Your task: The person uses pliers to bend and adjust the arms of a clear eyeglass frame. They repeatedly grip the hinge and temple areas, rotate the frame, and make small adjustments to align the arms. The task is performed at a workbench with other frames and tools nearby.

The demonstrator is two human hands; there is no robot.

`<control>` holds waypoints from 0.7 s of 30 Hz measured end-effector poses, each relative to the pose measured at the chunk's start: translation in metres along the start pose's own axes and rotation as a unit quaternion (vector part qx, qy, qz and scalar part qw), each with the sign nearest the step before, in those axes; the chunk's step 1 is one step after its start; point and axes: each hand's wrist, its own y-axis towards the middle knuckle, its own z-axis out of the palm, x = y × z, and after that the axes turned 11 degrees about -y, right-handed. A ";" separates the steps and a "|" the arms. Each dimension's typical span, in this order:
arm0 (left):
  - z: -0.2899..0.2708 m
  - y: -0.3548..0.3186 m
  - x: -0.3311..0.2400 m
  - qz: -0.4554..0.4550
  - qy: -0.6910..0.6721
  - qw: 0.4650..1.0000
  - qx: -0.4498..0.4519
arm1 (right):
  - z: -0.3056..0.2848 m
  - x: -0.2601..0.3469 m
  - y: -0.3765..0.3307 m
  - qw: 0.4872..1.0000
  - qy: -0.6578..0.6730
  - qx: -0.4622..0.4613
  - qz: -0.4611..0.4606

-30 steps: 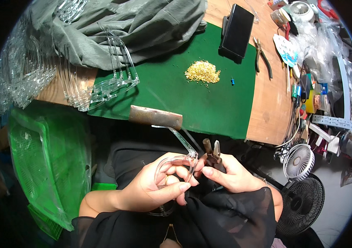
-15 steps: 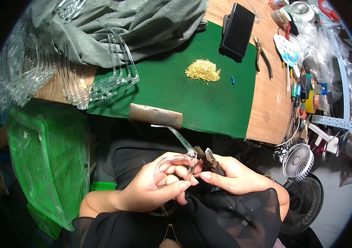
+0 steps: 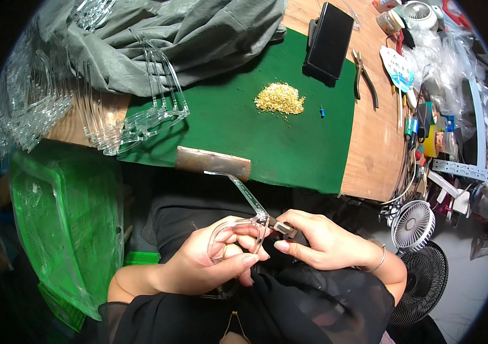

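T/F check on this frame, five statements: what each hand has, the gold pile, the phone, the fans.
1. The left hand holds a clear plastic eyeglass frame. True.
2. The right hand is empty. False: it grips a small dark tool pressed at the frame's hinge.
3. The pile of small gold parts lies on the green mat. True.
4. The black phone lies in the person's lap. False: it stands at the far edge of the mat, on the wooden table.
5. Two fans sit at the person's right, a white fan and a black fan. True.
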 end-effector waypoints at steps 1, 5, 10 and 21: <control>-0.001 0.000 0.002 0.006 0.002 1.000 -0.001 | -0.002 0.000 0.001 1.000 0.011 0.019 -0.001; 0.001 0.000 0.001 0.003 0.020 1.000 -0.005 | -0.007 0.004 0.002 0.997 0.041 0.064 0.005; 0.004 0.001 0.003 0.003 0.024 1.000 -0.009 | -0.004 0.002 0.002 0.996 0.063 0.063 -0.004; 0.006 0.001 0.017 0.064 0.083 0.994 -0.028 | 0.008 0.004 0.006 0.997 0.054 0.022 0.043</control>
